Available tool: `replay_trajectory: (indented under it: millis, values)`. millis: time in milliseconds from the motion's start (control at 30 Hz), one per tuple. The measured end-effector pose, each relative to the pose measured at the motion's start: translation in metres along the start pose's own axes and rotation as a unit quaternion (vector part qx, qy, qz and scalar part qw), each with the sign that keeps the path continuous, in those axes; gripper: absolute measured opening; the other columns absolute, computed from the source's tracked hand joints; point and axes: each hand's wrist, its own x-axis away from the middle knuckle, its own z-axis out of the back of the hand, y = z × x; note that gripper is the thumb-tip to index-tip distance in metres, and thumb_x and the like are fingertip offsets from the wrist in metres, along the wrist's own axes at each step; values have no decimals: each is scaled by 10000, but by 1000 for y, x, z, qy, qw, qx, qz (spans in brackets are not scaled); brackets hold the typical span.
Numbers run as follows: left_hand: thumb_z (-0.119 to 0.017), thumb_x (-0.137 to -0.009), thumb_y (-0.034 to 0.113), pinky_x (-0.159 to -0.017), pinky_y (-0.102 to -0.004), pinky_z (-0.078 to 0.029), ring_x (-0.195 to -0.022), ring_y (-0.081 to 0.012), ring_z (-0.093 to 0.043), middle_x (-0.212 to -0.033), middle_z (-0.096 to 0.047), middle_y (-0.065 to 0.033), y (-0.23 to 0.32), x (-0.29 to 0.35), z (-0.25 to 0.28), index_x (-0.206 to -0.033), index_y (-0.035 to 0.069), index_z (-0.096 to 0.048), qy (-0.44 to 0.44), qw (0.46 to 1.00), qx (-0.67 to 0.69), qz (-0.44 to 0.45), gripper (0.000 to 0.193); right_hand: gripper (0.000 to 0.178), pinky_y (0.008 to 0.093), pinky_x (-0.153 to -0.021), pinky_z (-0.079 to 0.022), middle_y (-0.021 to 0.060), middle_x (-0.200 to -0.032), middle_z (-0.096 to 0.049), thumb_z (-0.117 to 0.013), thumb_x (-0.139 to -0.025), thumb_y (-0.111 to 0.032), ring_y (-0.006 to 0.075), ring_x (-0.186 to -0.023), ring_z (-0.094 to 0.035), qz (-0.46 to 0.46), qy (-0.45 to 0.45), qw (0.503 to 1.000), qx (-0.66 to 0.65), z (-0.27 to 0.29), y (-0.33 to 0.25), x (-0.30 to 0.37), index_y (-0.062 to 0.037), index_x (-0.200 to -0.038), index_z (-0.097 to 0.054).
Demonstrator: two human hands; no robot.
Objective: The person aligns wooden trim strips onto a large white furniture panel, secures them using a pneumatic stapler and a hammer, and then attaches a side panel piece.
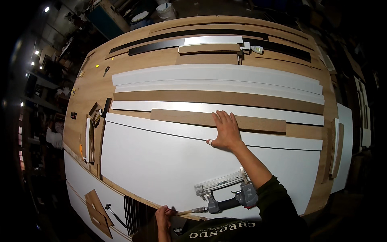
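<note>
My right hand (pixel 227 131) reaches forward with fingers stretched out; the fingertips lie over a brown fibreboard strip (pixel 181 118). Something white is wrapped round its thumb, which is over a narrow white strip (pixel 282 141) along the far edge of a large white panel (pixel 153 161). On that panel, under my right forearm, lies a grey and black air nail gun (pixel 225 193). A tan air hose (pixel 184 212) runs from its metal coupling to my left hand (pixel 163 213), which is closed round the hose at the near edge.
Beyond the panel lie long white boards (pixel 217 74), brown strips and black strips (pixel 157 47) on the wooden worktable (pixel 88 88). A white glue bottle (pixel 256 49) sits among them. Short offcuts (pixel 90 141) stand at the left, and a hammer (pixel 116 215) lies at lower left.
</note>
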Motion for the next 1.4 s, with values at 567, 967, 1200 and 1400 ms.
replay_trajectory:
  millis: [567, 967, 1200, 1400]
  values:
    - [-622, -846, 138, -564, -338, -527, -563, -175, -591, -597, -532, -45, -5, -16, 11, -726, 33, -518, -49, 998, -40, -23, 191, 910, 450, -1166, -151, 155, -1457, -345, -719, -716, -490, 300, -1379, -272, 49, 58, 997, 11, -10, 12, -1, -46, -1415, -340]
    - [-608, -813, 143, -426, -331, -479, -419, -197, -518, -540, -521, -85, -13, -44, 14, -727, -14, -496, 109, 984, -130, -61, 211, 906, 510, -1119, -174, 204, -1373, -370, -689, -738, -533, 376, -1286, -310, 75, 68, 994, 38, -17, 16, 3, 20, -1373, -352]
    - [-617, -854, 169, -457, -369, -525, -534, -248, -617, -598, -541, -96, 14, -21, 6, -839, -2, -472, 8, 994, -110, 0, 224, 945, 530, -1148, -105, 191, -1430, -319, -639, -760, -567, 344, -1366, -232, 37, 53, 995, 75, -15, 10, 6, 18, -1412, -285]
    - [-552, -880, 196, -559, -417, -560, -569, -296, -632, -652, -595, -127, 5, -33, 19, -898, -18, -502, 23, 998, -15, 49, 221, 1001, 517, -1162, -69, 194, -1442, -300, -640, -739, -592, 338, -1387, -204, 27, 59, 997, 48, -25, -4, -10, 29, -1425, -260]
